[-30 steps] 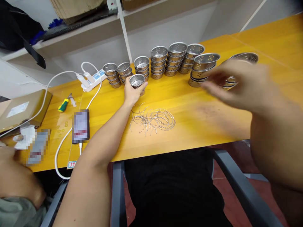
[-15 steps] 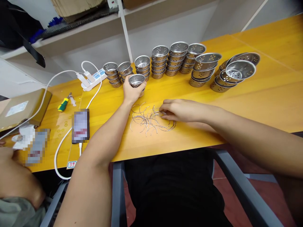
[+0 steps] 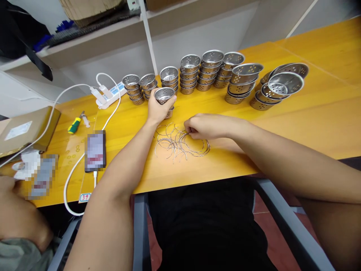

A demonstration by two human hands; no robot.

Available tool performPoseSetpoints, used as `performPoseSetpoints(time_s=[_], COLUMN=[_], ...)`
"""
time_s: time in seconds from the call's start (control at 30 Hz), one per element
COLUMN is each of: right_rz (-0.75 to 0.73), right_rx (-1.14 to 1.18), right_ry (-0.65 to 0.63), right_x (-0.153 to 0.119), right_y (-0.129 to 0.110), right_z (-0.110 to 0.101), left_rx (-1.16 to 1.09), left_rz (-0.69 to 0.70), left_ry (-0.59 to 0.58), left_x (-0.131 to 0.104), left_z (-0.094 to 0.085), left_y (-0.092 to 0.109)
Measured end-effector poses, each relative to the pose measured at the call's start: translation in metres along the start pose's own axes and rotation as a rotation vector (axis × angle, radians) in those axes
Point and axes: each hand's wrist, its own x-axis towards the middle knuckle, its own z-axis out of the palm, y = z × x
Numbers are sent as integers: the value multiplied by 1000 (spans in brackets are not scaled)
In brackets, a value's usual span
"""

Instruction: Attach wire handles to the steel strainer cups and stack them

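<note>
My left hand (image 3: 158,108) is wrapped round a perforated metal cup (image 3: 164,95) at the top of a small stack. The cup's open mouth faces up, and part of the stack is hidden by the hand. On the yellow table lies a loose pile of thin curved metal wires (image 3: 180,145). At the pile's upper right edge, my right hand (image 3: 199,127) has its fingers pinched together over the wires; its fingertips seem to be on a wire, partly hidden.
Stacks of perforated cups (image 3: 190,73) line the back, with leaning stacks (image 3: 278,90) at the right. A power strip (image 3: 111,96), screwdriver (image 3: 75,125), phone (image 3: 95,151) with cable and cardboard box (image 3: 28,130) are on the left. Another person's arm (image 3: 22,214) shows lower left.
My right hand has shifted slightly left and up over the wires, and its fingers have closed into a pinch. The left hand's cup has tilted a little.
</note>
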Motion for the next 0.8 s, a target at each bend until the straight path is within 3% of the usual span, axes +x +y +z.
performPoseSetpoints(time_s=[0.2,0.4,0.63,0.8], right_rz=[-136,-184,-263,-222], right_rx=[257,454,387,460], right_ry=[68,70,173,225], right_x=[2,2,5,5], right_y=[30,48,61,76], right_z=[8,8,9,5], left_rx=[9,10,29,59], left_rz=[34,58,80,207], left_ry=[37,6,33,71], left_x=[-1,0,-1,-2], left_z=[0,0,-2,-3], left_y=[9,6,8,12])
